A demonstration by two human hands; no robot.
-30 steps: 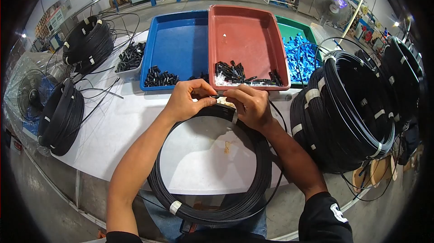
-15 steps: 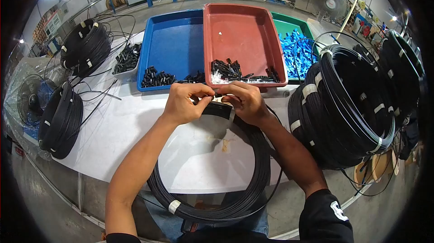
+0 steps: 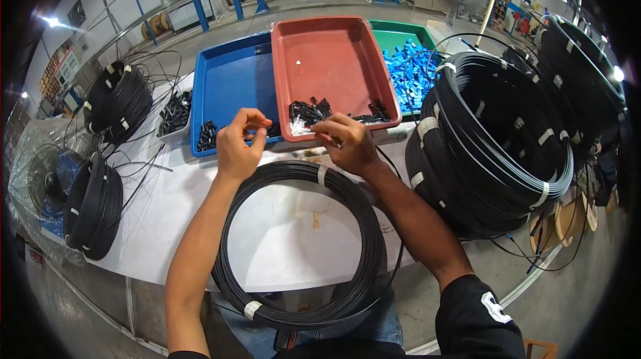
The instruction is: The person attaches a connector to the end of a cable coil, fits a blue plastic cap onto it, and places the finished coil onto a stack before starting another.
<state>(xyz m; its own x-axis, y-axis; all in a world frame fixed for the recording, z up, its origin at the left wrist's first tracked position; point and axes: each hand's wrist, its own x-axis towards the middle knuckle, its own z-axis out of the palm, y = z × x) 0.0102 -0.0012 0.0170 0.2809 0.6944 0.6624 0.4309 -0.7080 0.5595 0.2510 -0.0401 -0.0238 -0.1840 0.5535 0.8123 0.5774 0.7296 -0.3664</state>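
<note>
My left hand (image 3: 240, 145) is raised in front of the blue tray (image 3: 237, 82), its thumb and fingers curved but apart, with nothing visible between them. At the front edge of the red tray (image 3: 327, 52), my right hand (image 3: 348, 142) is closed in a pinch. A strand of black cable (image 3: 394, 171) runs up behind that hand from the coil; its end is hidden by the fingers. Below both hands lies the black cable coil (image 3: 374, 235), bound with white tape and overhanging the table's front edge. Small black parts (image 3: 312, 111) and clear white pieces (image 3: 298, 124) lie in the red tray.
Large stacked cable coils (image 3: 434, 165) stand at the right. More black coils (image 3: 93, 205) are at the left, beside a white bin (image 3: 175, 115) of black parts. A green tray (image 3: 400, 29) holds blue connectors (image 3: 410, 69). Loose cable ends cross the white tabletop (image 3: 160, 225).
My hands were pinched together over the coil's far rim; now they are apart. The left has moved left and opened, while the right stays closed by the red tray. The view has shifted slightly.
</note>
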